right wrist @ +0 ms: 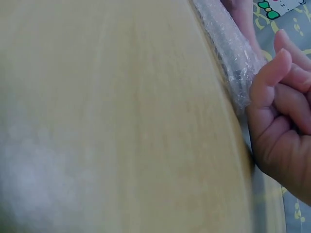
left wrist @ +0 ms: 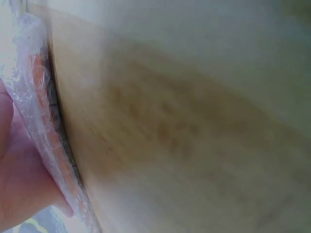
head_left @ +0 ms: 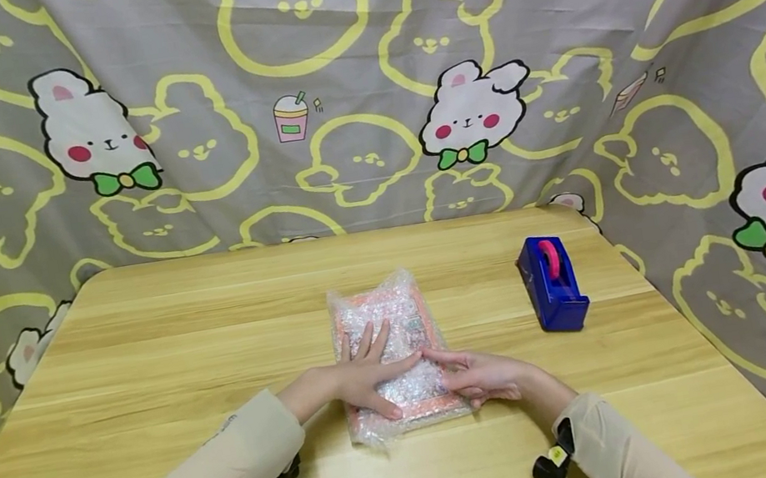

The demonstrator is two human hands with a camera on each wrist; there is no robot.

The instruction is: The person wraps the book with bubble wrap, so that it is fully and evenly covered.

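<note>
A flat rectangular package (head_left: 421, 419) with an orange-red border lies on the table, wrapped in clear bubble wrap (head_left: 402, 282). My left hand (head_left: 372, 378) presses on top of it, palm down with fingers spread. At the package's right edge, my right hand (head_left: 485, 376) reaches in with its index fingertip close beside the left index fingertip. In the right wrist view, this hand (right wrist: 286, 107) has bent fingers at the wrap's side. The left wrist view shows the package's side edge (left wrist: 56, 141) with the left hand (left wrist: 26, 179) over it.
A blue tape dispenser (head_left: 555, 290) with a pink roll (head_left: 549, 258) stands to the right on the wooden table (head_left: 181, 349). Behind and beside the table hangs a grey curtain (head_left: 351, 50) with cartoon rabbits. A small black camera (head_left: 551, 471) is strapped to the right wrist.
</note>
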